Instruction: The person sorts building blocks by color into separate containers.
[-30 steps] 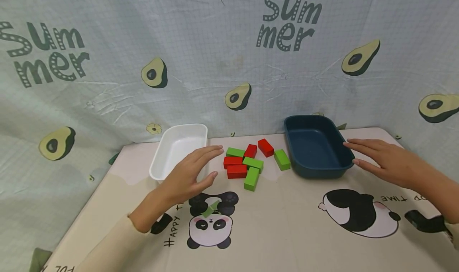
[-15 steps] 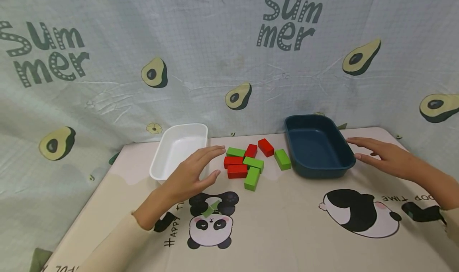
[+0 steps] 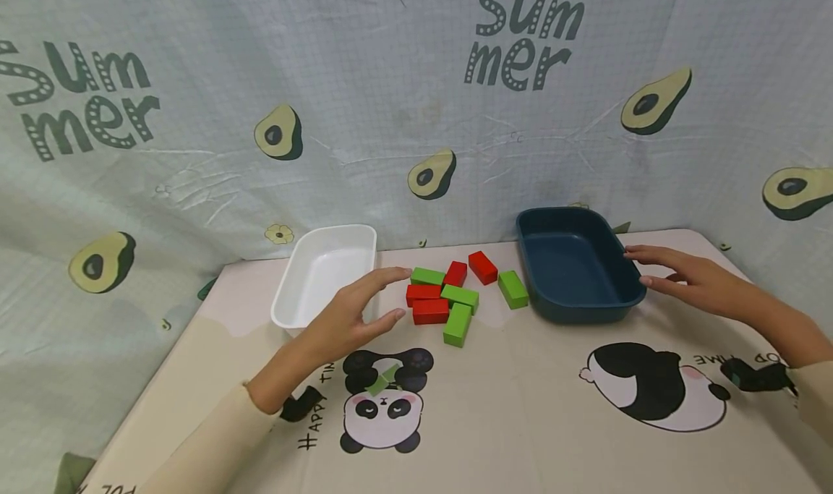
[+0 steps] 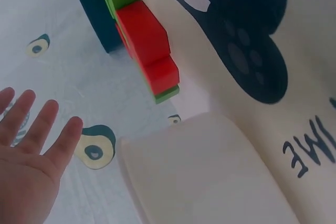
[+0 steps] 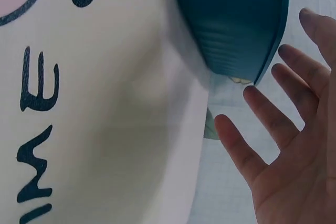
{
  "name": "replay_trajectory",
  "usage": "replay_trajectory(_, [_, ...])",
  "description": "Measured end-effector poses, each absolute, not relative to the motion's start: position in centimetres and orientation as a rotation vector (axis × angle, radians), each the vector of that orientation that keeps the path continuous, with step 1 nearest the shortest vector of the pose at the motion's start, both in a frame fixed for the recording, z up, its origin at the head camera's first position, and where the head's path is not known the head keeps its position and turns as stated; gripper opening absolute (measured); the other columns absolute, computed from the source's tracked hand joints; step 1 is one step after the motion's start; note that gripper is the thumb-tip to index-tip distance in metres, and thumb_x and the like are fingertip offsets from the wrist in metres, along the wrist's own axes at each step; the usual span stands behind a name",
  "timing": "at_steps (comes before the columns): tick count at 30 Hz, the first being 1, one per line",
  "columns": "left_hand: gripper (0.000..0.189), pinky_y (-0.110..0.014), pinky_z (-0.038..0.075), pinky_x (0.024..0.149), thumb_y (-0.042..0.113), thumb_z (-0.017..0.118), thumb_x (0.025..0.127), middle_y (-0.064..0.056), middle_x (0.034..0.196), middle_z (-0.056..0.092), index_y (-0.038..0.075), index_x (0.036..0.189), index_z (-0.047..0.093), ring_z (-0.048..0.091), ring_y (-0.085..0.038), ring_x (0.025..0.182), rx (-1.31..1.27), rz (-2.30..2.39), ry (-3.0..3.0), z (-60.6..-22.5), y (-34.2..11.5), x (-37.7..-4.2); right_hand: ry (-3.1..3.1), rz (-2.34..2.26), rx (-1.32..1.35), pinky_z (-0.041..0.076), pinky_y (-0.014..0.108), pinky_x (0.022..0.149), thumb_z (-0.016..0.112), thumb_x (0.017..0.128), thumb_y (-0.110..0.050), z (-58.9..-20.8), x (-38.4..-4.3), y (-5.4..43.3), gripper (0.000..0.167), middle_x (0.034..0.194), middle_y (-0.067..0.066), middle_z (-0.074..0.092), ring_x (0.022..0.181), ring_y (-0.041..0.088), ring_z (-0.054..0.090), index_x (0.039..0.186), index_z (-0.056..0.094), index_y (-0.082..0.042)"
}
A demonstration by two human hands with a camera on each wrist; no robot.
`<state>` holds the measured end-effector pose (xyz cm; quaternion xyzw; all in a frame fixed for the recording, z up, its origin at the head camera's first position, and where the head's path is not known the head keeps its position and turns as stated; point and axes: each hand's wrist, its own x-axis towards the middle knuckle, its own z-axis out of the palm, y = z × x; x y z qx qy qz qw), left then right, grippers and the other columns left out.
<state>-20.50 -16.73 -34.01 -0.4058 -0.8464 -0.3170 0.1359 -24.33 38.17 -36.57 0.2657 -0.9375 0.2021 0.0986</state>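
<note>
Several red and green rectangular blocks lie in a loose cluster mid-table; a red block (image 3: pixel 430 312) and a green block (image 3: pixel 458 325) are at its front. My left hand (image 3: pixel 341 324) hovers just left of them, beside the white tray (image 3: pixel 281 319), holding nothing. Its fingers (image 4: pixel 64 140) are extended and spread in the left wrist view. At the right side of the dark blue tray (image 3: pixel 579 314) is my right hand (image 3: pixel 703 284), fingers spread and holding nothing. In the right wrist view its fingertips lie close to the blue tray (image 5: pixel 236 19); contact cannot be told.
A cloth with panda drawings (image 3: pixel 382 414) covers the table (image 3: pixel 507 422). Behind it hangs a pale curtain (image 3: pixel 364 67) printed with avocados. One green block (image 3: pixel 513 290) lies apart, near the blue tray's left side.
My right hand dips slightly closer to the blue tray's side, its forearm shifting left. My left hand edges a little to the right. Blocks and trays stay where they were.
</note>
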Motion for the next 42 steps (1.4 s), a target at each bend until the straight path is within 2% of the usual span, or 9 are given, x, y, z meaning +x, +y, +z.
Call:
replay_trajectory(6, [0.059, -0.042, 0.053, 0.105, 0.016, 0.079, 0.089, -0.008, 0.143, 0.059, 0.009, 0.142, 0.056, 0.056, -0.021, 0.131, -1.192, -1.016, -2.443, -34.5, -16.3, -21.0, -2.774, 0.699, 0.749, 0.043, 0.005, 0.087, 0.067, 0.099, -0.015, -37.2, -24.5, 38.6, 0.051, 0.148, 0.001, 0.053, 0.122, -0.025, 0.036, 0.148, 0.053, -0.018])
replay_trajectory(10, [0.059, -0.041, 0.052, 0.105, 0.014, 0.080, 0.088, -0.009, 0.142, 0.060, 0.009, 0.141, 0.056, 0.056, -0.021, 0.131, -1.191, -1.064, -2.456, -34.5, -15.9, -21.3, -2.763, 0.739, 0.740, 0.039, 0.000, 0.087, 0.068, 0.098, -0.014, -37.4, -24.5, 38.6, 0.050, 0.150, -0.004, 0.050, 0.125, -0.025, 0.032, 0.146, 0.055, -0.018])
replay_trajectory(15, [0.055, -0.039, 0.052, 0.105, 0.014, 0.080, 0.088, -0.010, 0.139, 0.062, 0.007, 0.139, 0.058, 0.059, -0.025, 0.128, -1.198, -1.134, -2.469, -34.6, -15.3, -21.8, -2.767, 0.778, 0.711, 0.037, 0.000, 0.087, 0.070, 0.096, -0.014, -37.6, -24.6, 38.6, 0.051, 0.153, -0.009, 0.047, 0.126, -0.025, 0.031, 0.146, 0.056, -0.018])
replay_trajectory(21, [0.053, -0.048, 0.054, 0.101, 0.013, 0.080, 0.089, -0.014, 0.136, 0.064, 0.003, 0.137, 0.059, 0.061, -0.035, 0.124, -1.241, -1.201, -2.474, -35.0, -14.6, -22.2, -2.810, 0.794, 0.654, 0.039, 0.006, 0.086, 0.071, 0.097, -0.018, -37.7, -24.8, 38.6, 0.051, 0.156, -0.002, 0.046, 0.124, -0.026, 0.029, 0.146, 0.055, -0.021])
replay_trajectory(25, [0.054, -0.050, 0.055, 0.099, 0.014, 0.080, 0.089, -0.016, 0.135, 0.064, 0.003, 0.137, 0.059, 0.062, -0.034, 0.122, -1.235, -1.211, -2.510, -35.3, -14.1, -22.4, -2.831, 0.811, 0.636, 0.040, 0.008, 0.086, 0.071, 0.096, -0.019, -37.9, -25.0, 38.6, 0.051, 0.157, 0.001, 0.045, 0.123, -0.026, 0.029, 0.145, 0.056, -0.020])
replay_trajectory(30, [0.053, -0.048, 0.055, 0.099, 0.014, 0.081, 0.088, -0.018, 0.132, 0.065, 0.000, 0.134, 0.061, 0.064, -0.033, 0.120, -1.222, -1.224, -2.554, -35.3, -13.5, -22.7, -2.862, 0.817, 0.634, 0.050, 0.034, 0.092, 0.072, 0.096, -0.019, -37.9, -25.2, 38.7, 0.050, 0.158, 0.001, 0.044, 0.124, -0.026, 0.027, 0.144, 0.058, -0.021])
replay_trajectory(35, [0.051, -0.046, 0.057, 0.098, 0.013, 0.082, 0.087, -0.017, 0.128, 0.067, 0.001, 0.132, 0.062, 0.065, -0.035, 0.118, -1.234, -1.238, -2.573, -34.9, -13.0, -23.2, -2.873, 0.865, 0.646, 0.047, 0.064, 0.093, 0.070, 0.097, -0.018, -37.6, -25.5, 38.9, 0.049, 0.160, 0.004, 0.041, 0.125, -0.026, 0.024, 0.145, 0.058, -0.019])
replay_trajectory(39, [0.050, -0.043, 0.057, 0.098, 0.012, 0.082, 0.086, -0.016, 0.126, 0.068, 0.004, 0.131, 0.063, 0.065, -0.035, 0.118, -1.248, -1.250, -2.582, -34.9, -12.8, -23.4, -2.876, 0.908, 0.651, 0.047, 0.033, 0.098, 0.070, 0.097, -0.017, -37.6, -25.6, 38.9, 0.049, 0.161, 0.003, 0.040, 0.128, -0.025, 0.026, 0.145, 0.058, -0.018])
replay_trajectory(42, [0.050, -0.046, 0.056, 0.098, 0.011, 0.082, 0.086, -0.017, 0.126, 0.068, 0.005, 0.132, 0.063, 0.065, -0.035, 0.118, -1.251, -1.257, -2.606, -35.1, -12.8, -23.4, -2.879, 0.918, 0.654, 0.038, 0.008, 0.086, 0.070, 0.097, -0.018, -37.8, -25.5, 38.9, 0.049, 0.160, 0.002, 0.040, 0.128, -0.023, 0.030, 0.144, 0.059, -0.018])
